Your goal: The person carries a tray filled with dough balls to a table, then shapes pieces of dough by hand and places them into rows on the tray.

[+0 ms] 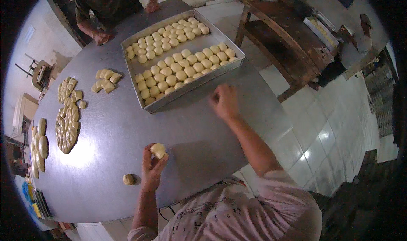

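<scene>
My left hand (151,173) is raised at the near side of the metal table, its fingers closed around a pale dough ball (158,150). My right hand (225,102) hovers over the table just off the near edge of a big metal tray (193,85). Its fingers look curled but are smeared by motion, so I cannot tell what, if anything, is in them. Rows of round dough balls (180,75) fill much of the tray in two groups, with a bare strip between. Beside my left wrist, a small tan lump (128,179) lies on the tabletop.
Cut dough pieces (106,80) and a larger scored dough mass (68,126) lie on the left of the table (106,143). Long dough pieces (39,145) sit at its far left edge. Across the table stands another person (108,5). A wooden bench (284,33) is at right.
</scene>
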{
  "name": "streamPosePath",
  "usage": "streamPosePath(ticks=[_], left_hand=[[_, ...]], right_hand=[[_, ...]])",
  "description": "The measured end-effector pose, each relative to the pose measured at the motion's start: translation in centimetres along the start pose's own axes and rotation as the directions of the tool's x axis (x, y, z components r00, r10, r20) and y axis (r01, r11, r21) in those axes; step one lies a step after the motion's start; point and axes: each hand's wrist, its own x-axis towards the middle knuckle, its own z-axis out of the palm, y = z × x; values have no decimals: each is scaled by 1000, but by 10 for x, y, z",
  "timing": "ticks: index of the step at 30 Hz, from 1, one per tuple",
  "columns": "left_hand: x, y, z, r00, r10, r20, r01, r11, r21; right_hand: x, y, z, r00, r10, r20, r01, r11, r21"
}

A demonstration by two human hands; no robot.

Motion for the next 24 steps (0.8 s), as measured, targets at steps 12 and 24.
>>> streamPosePath(ticks=[12, 24], left_hand=[[36, -3, -40, 951, 28, -307, -46, 998, -53], [65, 17, -9, 998, 40, -56, -39, 999, 15]], right_hand=[[-31, 6, -47, 978, 0, 208, 9, 999, -41], [226, 55, 41, 993, 114, 11, -115, 989, 90]])
